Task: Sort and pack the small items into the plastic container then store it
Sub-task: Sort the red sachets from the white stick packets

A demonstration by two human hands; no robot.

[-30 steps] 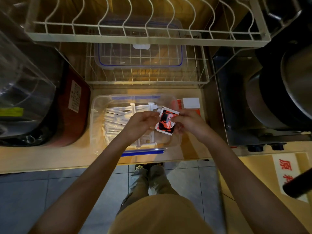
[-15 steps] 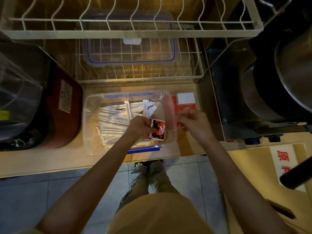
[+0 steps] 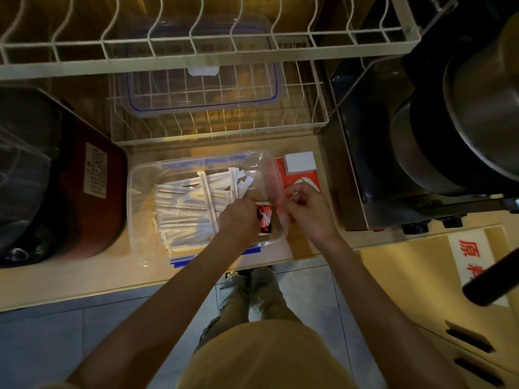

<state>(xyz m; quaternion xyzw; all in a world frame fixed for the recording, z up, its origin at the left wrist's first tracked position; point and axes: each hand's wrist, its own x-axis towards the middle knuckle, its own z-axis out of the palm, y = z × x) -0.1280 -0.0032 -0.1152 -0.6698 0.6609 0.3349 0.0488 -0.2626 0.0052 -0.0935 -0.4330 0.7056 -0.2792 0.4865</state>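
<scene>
A clear plastic container [image 3: 140, 209] with blue clips stands on the counter, holding several white paper-wrapped sticks [image 3: 185, 206]. My left hand [image 3: 238, 220] is inside its right end, pressing a red and black sachet [image 3: 265, 219] against the wall. My right hand [image 3: 306, 211] is just outside the container's right rim, fingers pinched at the edge; whether it grips anything is unclear. More red sachets [image 3: 302, 179] lie on the counter beyond that hand, with a white pad [image 3: 300, 162] on top.
A wire dish rack [image 3: 219, 130] holds the container's clear lid [image 3: 202, 88] behind. A dark red appliance [image 3: 70, 192] stands at the left. A metal stove unit with a large pot [image 3: 463, 122] fills the right. The counter edge [image 3: 84, 287] runs near my legs.
The sachet, held up by both hands over the container, has gone down into its right end with my left hand. My right hand let go and moved to the rim.
</scene>
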